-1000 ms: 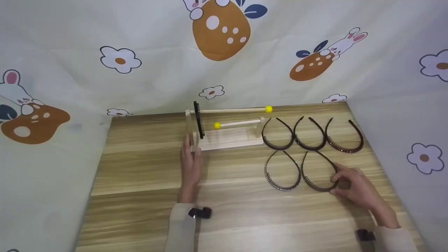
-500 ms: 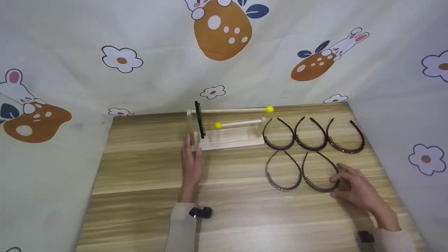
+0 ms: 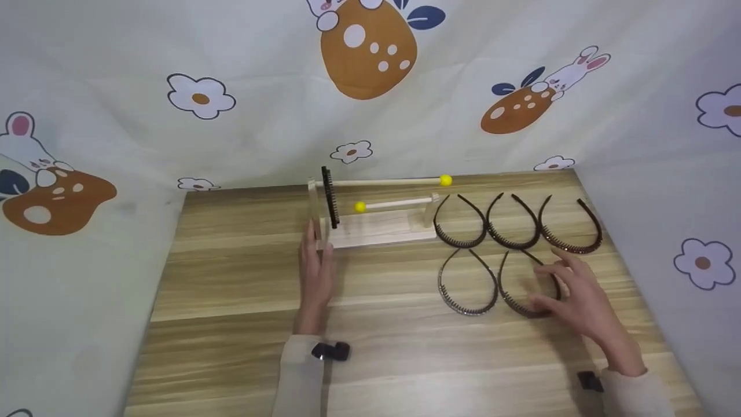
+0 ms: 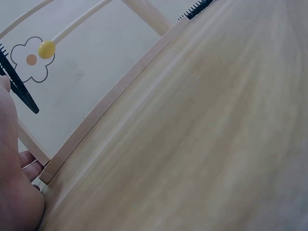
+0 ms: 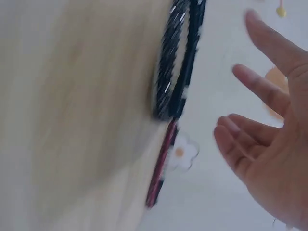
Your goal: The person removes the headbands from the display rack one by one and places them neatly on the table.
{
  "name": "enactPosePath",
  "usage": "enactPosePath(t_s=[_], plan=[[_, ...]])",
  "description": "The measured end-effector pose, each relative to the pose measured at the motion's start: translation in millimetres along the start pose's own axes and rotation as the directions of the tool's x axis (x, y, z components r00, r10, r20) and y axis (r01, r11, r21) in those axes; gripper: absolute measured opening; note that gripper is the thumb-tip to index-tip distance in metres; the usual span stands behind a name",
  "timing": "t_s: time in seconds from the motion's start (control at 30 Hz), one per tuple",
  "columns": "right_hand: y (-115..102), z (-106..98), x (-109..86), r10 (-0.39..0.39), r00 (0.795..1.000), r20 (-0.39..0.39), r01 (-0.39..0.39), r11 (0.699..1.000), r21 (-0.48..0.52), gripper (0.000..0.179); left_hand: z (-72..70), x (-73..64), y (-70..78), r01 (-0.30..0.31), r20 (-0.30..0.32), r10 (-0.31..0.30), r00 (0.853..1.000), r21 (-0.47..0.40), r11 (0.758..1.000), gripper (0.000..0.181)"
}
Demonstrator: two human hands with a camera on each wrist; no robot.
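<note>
A wooden stand [image 3: 382, 227] has two dowels tipped with yellow balls. One dark toothed headband [image 3: 330, 197] hangs on its longer upper dowel. My left hand [image 3: 316, 272] grips the stand's left end; in the left wrist view, fingertips [image 4: 31, 166] show behind the post. Over the lower right headband [image 3: 515, 304] hovers my right hand [image 3: 584, 298], fingers spread and nothing held. Beside that headband lies another with a sparkling band [image 3: 469, 313]. In the right wrist view, my right hand [image 5: 279, 130] is apart from the headbands.
In the back row lie two dark headbands [image 3: 460, 243] [image 3: 514, 244] and a reddish one [image 3: 579, 249], close to the stand's right end. Patterned cloth [image 3: 260, 139] walls the wood-grain table [image 3: 231, 278] at the back and sides.
My right hand has let go of the lower right headband, lifted, and moved slightly up and left with fingers spreading. The headband stays in place. My left hand keeps its grip on the stand.
</note>
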State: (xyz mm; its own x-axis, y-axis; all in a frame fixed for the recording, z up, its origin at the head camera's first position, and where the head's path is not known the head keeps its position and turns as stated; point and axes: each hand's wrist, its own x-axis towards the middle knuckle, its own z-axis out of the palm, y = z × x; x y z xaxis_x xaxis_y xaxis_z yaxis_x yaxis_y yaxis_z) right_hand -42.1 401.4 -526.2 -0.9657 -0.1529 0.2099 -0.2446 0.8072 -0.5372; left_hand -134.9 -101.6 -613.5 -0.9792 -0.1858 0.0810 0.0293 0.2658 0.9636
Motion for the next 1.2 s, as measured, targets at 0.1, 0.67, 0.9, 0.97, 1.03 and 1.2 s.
enactPosePath(t_s=[0.1,0.67,0.9,0.97,1.03,1.2], plan=[[-16,9,11.9,-0.092,0.995,-0.048,0.092,0.996,-0.008,0.050,-0.3,-0.6,-0.2,-0.001,-0.005,0.001,1.000,-0.001,1.000,0.068],[-94,57,74.6,-0.382,0.866,-0.324,0.432,0.897,0.095,0.037,-1.1,-0.5,-0.2,-0.028,-0.012,0.027,1.000,-0.012,1.000,0.068],[-128,79,94.2,-0.393,0.861,-0.324,0.467,0.862,0.196,0.022,-2.6,-1.3,-0.8,-0.027,-0.009,0.027,1.000,-0.018,0.999,0.068],[-136,87,99.9,-0.381,0.861,-0.338,0.465,0.858,0.219,0.022,-2.7,-1.9,-0.6,-0.023,-0.010,0.023,1.000,-0.014,1.000,0.068],[-144,95,105.4,-0.341,0.872,-0.353,0.440,0.860,0.257,0.021,-2.4,-2.0,-0.8,-0.020,-0.011,0.020,1.000,-0.011,1.000,0.068],[-161,113,114.9,-0.184,0.920,-0.346,0.323,0.856,0.403,0.012,-0.9,-1.1,0.4,-0.010,-0.009,0.010,1.000,-0.020,1.000,0.068]])
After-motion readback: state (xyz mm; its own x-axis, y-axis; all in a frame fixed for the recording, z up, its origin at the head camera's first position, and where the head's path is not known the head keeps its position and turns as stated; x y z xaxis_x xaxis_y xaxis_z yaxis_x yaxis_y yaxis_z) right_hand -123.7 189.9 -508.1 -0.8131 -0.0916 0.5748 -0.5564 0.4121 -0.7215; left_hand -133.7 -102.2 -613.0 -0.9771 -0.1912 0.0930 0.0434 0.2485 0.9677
